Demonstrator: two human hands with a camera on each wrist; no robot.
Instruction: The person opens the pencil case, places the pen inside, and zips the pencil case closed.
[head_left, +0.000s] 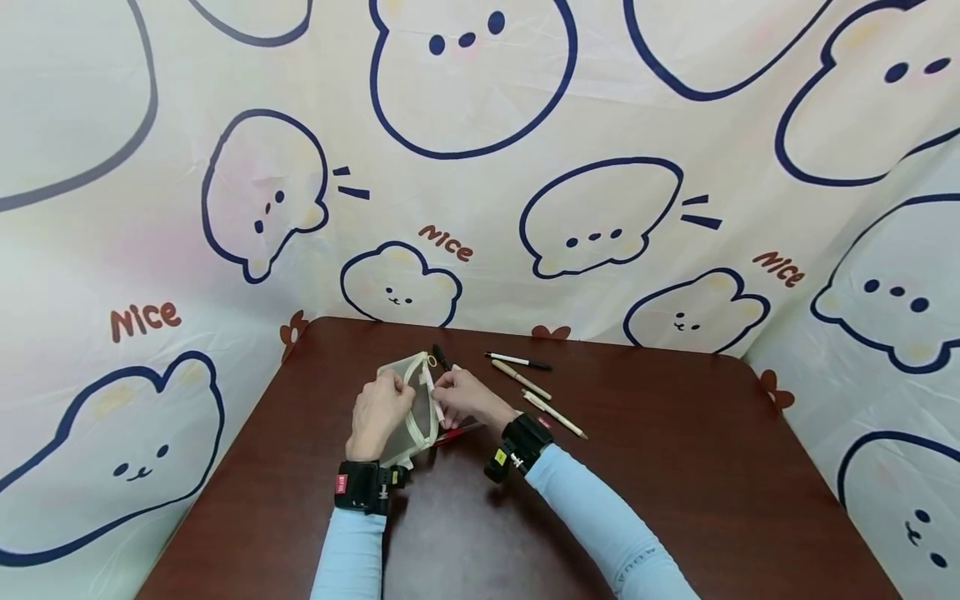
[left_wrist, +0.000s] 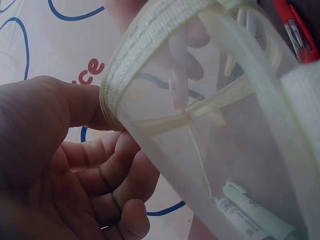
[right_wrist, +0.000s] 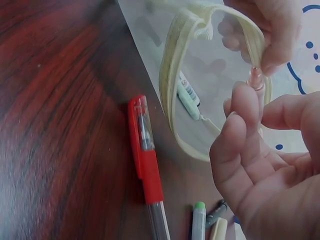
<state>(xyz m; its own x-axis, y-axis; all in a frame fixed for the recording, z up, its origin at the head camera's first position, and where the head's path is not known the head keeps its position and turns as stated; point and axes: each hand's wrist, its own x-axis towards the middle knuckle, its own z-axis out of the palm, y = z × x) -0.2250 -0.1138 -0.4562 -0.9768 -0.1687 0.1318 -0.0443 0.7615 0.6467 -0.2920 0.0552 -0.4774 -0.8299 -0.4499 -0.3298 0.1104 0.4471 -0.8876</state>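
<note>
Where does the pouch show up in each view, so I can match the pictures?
Head: the pouch is left of and below centre.
Left wrist: it fills much of the middle and right.
Right wrist: upper middle, its opening visible.
Shared landmark: the red pen, top right corner in left wrist, left of centre in right wrist.

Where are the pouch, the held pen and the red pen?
Pouch (right_wrist: 171, 75): right wrist view, pale rim.
Held pen (right_wrist: 256, 80): right wrist view, pinkish tip.
Red pen (right_wrist: 152, 185): right wrist view, solid red section.
</note>
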